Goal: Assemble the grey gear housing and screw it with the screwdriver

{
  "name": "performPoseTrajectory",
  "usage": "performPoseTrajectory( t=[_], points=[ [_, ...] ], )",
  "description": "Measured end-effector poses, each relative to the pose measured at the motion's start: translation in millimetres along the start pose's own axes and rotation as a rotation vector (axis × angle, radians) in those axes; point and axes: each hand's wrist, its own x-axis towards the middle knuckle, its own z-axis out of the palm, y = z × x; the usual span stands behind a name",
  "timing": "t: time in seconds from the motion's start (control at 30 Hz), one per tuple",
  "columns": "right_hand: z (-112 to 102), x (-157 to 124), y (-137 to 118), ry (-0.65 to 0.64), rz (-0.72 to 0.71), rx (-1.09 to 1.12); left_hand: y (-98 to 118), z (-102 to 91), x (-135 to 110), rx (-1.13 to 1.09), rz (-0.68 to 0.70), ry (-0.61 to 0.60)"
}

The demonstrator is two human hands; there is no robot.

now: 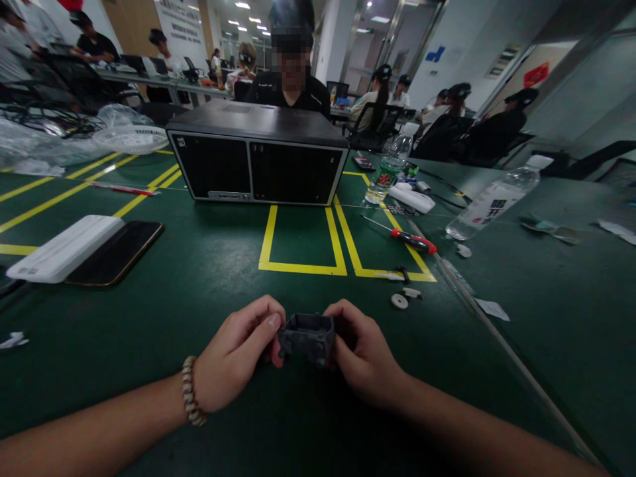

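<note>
Our two bare forearms [106, 421] reach in from the lower corners, a beaded bracelet [190, 392] around the left wrist. Between our hands, near the middle of the table's [213, 265] close edge, sits a small dark grey part [309, 336] with an open, tray-like top. Our left hand [232, 358] pinches its left end, and our right hand [368, 351] grips its right end; the fingers of both are drawn in narrow around it. We cannot tell whether its underside touches the green surface.

Beyond it, we see yellow tape [303, 268] marking out rectangles, with a large black box [293, 175] behind them. On our right lie a pale ring-shaped piece [399, 301] and a red-and-black screwdriver [415, 241], with two clear bottles [385, 179] farther back. On our left, a white slab-like device [69, 248] lies against a dark phone [119, 255], and a red pen [124, 189] lies beyond them. Behind the box we see a person in a black shirt [318, 93].
</note>
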Motion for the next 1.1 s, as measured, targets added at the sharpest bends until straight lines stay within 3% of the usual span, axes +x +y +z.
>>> performPoseTrajectory(
  t=[0.23, 0.63, 0.93, 1.1],
  points=[
    [1.9, 1.7, -4.0, 0.038, 0.048, -0.028, -5.7, -0.7, 1.9, -0.124, -0.002, -0.013],
    [-0.2, 0.4, -3.3, 0.005, 0.01, -0.083, -4.5, -1.2, 6.5, -0.055, -0.061, -0.003],
    [1.8, 1.6, -3.8, -0.041, -0.015, -0.097, -3.7, -1.5, 3.5, -0.132, 0.03, 0.068],
    [3.4, 0.8, 1.1, -0.029, 0.001, -0.074, -2.4, 0.5, 0.7, -0.222, 0.082, 0.037]
  ],
)
